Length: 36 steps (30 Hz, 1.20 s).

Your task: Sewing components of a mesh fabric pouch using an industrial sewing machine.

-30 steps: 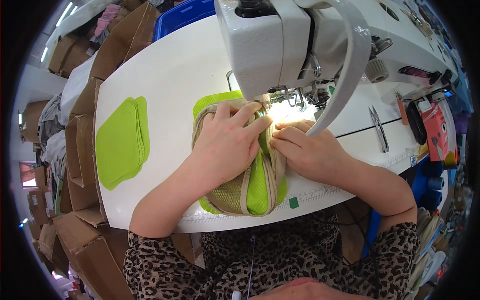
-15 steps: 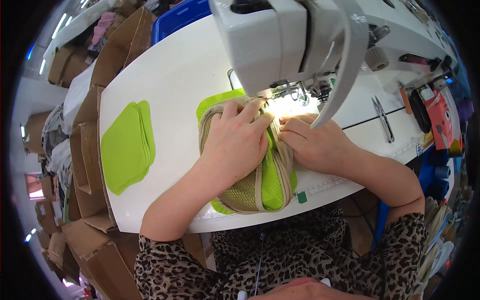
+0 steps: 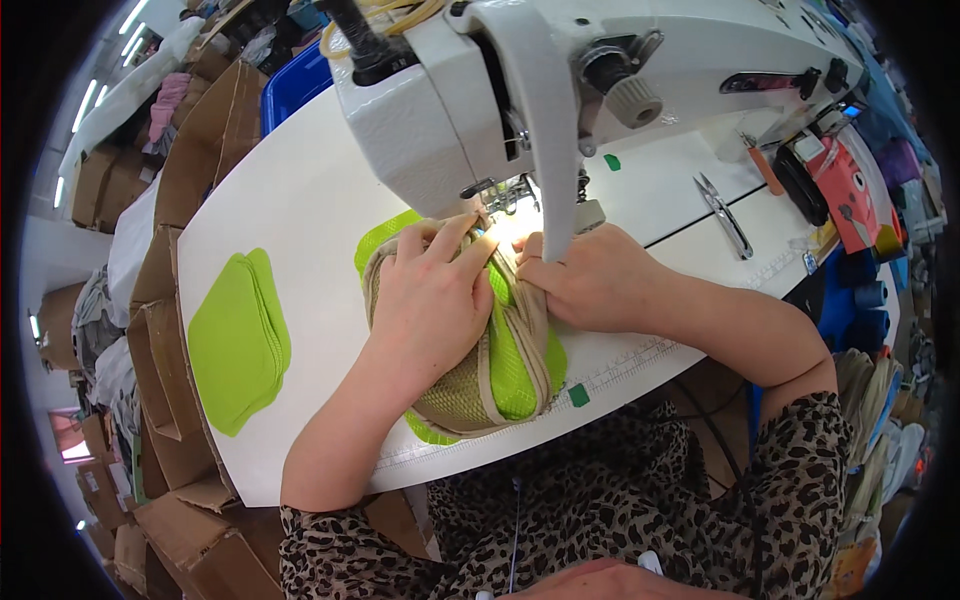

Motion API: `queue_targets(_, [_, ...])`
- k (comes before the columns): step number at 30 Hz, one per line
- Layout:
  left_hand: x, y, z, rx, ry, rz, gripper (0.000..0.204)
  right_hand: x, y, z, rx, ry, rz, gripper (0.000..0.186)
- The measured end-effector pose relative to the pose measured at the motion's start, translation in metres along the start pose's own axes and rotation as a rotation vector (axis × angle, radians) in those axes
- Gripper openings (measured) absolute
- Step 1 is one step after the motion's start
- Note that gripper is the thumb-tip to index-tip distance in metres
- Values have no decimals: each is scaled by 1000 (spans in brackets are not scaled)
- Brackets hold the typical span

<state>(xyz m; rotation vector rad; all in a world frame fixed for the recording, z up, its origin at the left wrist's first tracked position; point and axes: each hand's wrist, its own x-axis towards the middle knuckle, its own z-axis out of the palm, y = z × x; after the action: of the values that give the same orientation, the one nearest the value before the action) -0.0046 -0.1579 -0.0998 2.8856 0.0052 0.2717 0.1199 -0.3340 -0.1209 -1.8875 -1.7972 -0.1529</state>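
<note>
A lime-green and tan fabric piece (image 3: 515,385), with mesh panels and tan edge binding, lies bunched under the head of a white sewing machine (image 3: 425,125). My left hand (image 3: 430,290) is laid over its left part, thumb and fingertips closed on the cloth close to the lit needle area. On the other side, my right hand (image 3: 590,280) has curled fingers gripping the bound edge. The machine's curved white arm partly covers the right fingertips. Bright lamp light washes out the stitching spot, and the fabric under my left palm is hidden.
A stack of lime-green fabric cutouts (image 3: 235,345) lies on the white table (image 3: 315,215) at left. Thread snips (image 3: 724,217) rest to the right, near a black case (image 3: 802,187) and a red pouch (image 3: 845,190). Cardboard boxes (image 3: 170,370) stand against the table's left edge.
The whole view has shifted, so the machine and hands appear further left. Both hands stay on the fabric by the needle; the right fingers look slightly more curled.
</note>
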Motion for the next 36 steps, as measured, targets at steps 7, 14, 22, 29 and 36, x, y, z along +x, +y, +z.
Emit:
queue_targets(7, [-2, -8, -21, -141, -117, 16, 34, 0, -3, 4, 34, 66, -34, 9])
queue_targets(14, [-11, -1, -13, -24, 6, 37, 33, -1, -7, -3, 15, -69, -98, 17])
queue_targets(22, [-7, 2, -10, 91, -39, 61, 31, -2, -7, -3, 23, -31, -66, 15])
queue_targets(29, [-6, -2, -4, 123, 41, 104, 21, -1, -7, -5, 10, -82, -76, 20])
queue_targets(36, [-8, -10, 1, 2, 76, 89, 25, -3, -11, 6, 44, 25, -76, 28])
